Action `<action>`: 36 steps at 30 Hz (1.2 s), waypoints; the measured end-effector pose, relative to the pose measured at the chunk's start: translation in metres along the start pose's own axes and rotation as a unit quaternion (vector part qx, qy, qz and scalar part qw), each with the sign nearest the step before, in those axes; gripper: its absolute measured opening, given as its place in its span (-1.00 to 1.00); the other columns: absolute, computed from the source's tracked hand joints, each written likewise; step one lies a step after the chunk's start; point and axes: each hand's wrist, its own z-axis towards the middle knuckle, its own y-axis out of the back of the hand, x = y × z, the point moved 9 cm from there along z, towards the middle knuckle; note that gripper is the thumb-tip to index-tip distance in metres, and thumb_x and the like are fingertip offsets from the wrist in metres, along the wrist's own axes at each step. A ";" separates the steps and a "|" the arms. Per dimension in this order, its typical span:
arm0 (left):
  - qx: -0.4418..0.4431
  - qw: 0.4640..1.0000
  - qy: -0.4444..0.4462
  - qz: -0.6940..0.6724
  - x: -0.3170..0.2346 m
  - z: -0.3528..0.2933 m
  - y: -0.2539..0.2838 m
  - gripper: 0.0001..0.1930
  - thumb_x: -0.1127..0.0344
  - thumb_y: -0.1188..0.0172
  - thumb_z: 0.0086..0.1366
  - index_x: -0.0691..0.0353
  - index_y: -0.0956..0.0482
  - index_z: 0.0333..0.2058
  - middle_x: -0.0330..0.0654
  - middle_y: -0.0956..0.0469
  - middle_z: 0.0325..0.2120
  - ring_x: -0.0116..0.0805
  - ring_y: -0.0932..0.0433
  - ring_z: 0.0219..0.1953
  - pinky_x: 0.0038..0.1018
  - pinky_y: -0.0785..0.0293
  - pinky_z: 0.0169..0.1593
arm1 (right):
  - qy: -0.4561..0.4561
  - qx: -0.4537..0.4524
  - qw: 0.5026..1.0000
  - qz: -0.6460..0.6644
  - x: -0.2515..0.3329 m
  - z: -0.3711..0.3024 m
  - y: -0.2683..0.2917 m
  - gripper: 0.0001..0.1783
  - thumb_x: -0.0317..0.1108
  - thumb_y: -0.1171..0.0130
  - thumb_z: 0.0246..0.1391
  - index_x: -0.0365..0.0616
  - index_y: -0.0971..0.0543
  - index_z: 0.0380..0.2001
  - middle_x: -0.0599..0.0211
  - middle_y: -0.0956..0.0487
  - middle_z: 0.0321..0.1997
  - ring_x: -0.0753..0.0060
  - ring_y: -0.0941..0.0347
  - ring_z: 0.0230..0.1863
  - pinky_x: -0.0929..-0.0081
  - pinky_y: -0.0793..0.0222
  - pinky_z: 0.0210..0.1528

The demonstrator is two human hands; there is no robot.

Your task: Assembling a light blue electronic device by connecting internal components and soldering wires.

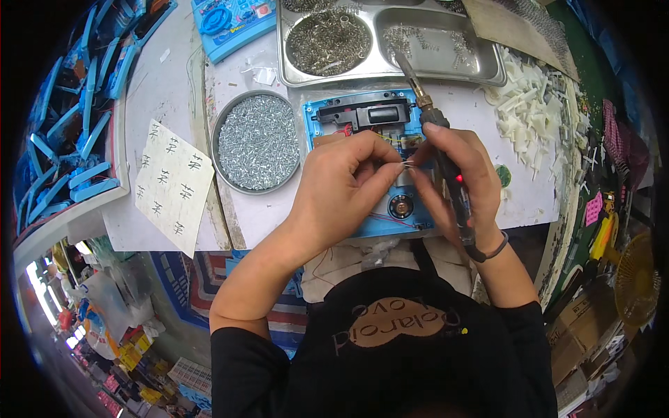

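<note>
Case: blue, frame centre, beneath left hand (nearer its middle) and right hand (at its right edge). Left: pinched, seemingly on wire. Right: curled round soldering iron, long axis slanting lower right to upper left, tip pointing away from wire.
</note>
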 end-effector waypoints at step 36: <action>0.160 0.927 -0.249 0.232 -0.031 -0.006 -0.015 -0.81 0.49 -0.36 0.13 0.23 -0.56 -0.29 -0.13 -0.50 -0.06 -0.10 -0.62 -0.18 -0.28 -0.57 -0.18 | -0.118 0.232 0.957 0.127 -0.017 -0.008 0.033 -0.77 -0.47 -0.31 -0.22 -0.19 -0.65 -0.36 0.38 -0.45 -0.62 0.47 -0.27 -0.65 0.45 -0.11 -0.55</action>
